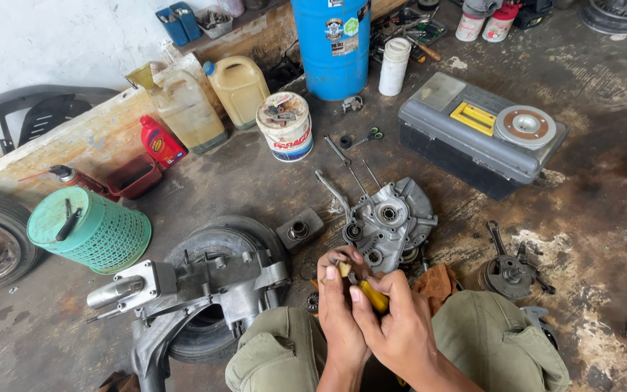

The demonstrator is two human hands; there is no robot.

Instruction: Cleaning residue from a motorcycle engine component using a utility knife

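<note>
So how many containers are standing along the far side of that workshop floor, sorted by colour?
Blue: 1, the big drum
Yellowish: 2, the jerrycans
White: 2, the paint bucket and the tall bottle
Red: 1, the small bottle
Green: 1, the tipped mesh basket
Total: 7

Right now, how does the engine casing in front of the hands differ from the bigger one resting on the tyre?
The small engine casing lies flat on the bare floor; the large engine casing rests across a tyre. The small one is compact and rounded with bearing holes facing up; the large one is long, with an arm running left. Both are grey metal.
</note>
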